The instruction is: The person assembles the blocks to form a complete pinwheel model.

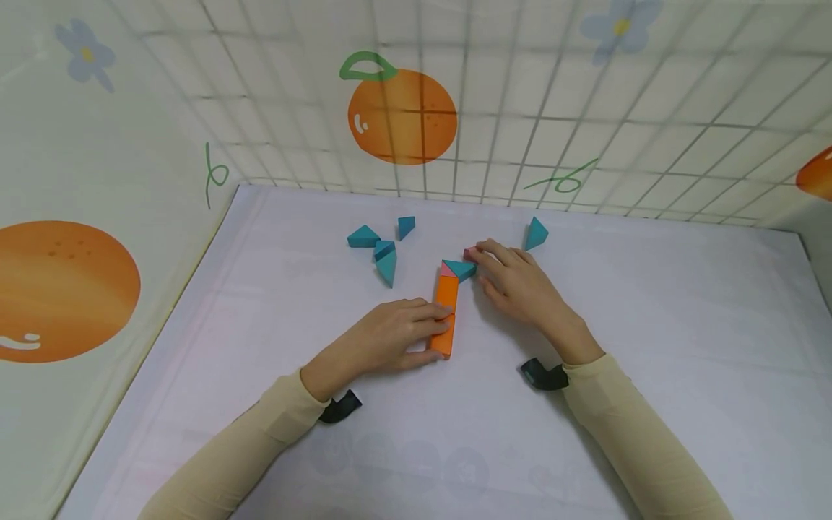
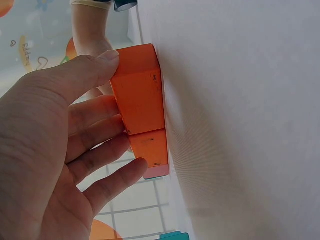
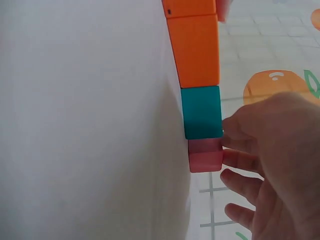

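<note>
Two orange blocks [image 1: 446, 296] lie end to end in a line on the white table. My left hand [image 1: 399, 336] holds them, thumb at the near end and fingers over the top, by the join. At their far end sit a pink triangular piece [image 1: 448, 269] and a teal triangular block [image 1: 462, 269]. The fingers of my right hand [image 1: 516, 282] pinch a small pink block [image 1: 470, 253] beside the teal one. In the right wrist view this pink block [image 3: 205, 156] adjoins the teal block [image 3: 202, 112], its upper side partly covered by fingers.
Several loose teal blocks [image 1: 386, 267] lie left of the line, one apart from them [image 1: 406, 227]. Another teal triangular block [image 1: 536, 233] lies beyond my right hand. A backdrop [image 1: 500, 108] with a grid and orange prints rises behind the table.
</note>
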Motion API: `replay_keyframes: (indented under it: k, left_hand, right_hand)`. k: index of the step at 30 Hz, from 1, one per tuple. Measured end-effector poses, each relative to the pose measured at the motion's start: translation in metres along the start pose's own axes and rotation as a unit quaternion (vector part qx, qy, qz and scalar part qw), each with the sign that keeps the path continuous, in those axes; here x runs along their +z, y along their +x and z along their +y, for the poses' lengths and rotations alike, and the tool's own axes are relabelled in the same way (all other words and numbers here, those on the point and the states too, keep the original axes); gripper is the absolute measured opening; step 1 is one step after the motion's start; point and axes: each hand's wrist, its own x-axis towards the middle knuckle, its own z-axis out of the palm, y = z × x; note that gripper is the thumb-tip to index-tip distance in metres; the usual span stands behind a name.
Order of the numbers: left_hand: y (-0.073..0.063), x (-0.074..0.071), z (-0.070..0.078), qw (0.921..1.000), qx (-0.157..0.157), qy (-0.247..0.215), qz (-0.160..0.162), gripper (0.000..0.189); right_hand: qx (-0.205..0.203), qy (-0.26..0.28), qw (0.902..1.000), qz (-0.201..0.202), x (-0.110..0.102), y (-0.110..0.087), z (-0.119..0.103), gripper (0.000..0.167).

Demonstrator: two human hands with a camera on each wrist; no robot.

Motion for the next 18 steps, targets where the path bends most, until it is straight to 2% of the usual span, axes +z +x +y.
replay_keyframes:
  k: [5,11,18]
  left_hand:
    - [-0.0004,0.0008,-0.0005,1.0000,0.001,-0.003,0.006,0.047]
    - [-0.0006,0.0020,-0.0012,1.0000,0.001,-0.001,0.002,0.046]
    - [0.0001,0.0010,-0.0014,1.0000,0.002,0.004,-0.004,0.046]
  right_hand:
    - [0.003,0.000,1.0000,-0.001,0.0005,0.0001,-0.0001,0.043]
    - [0.005,0.002,0.9999,-0.012,-0.0005,0.0002,-0.0026,0.045]
    - [-0.003,-0.003,1.0000,-0.007,0.0021,0.0002,-0.0028,0.047]
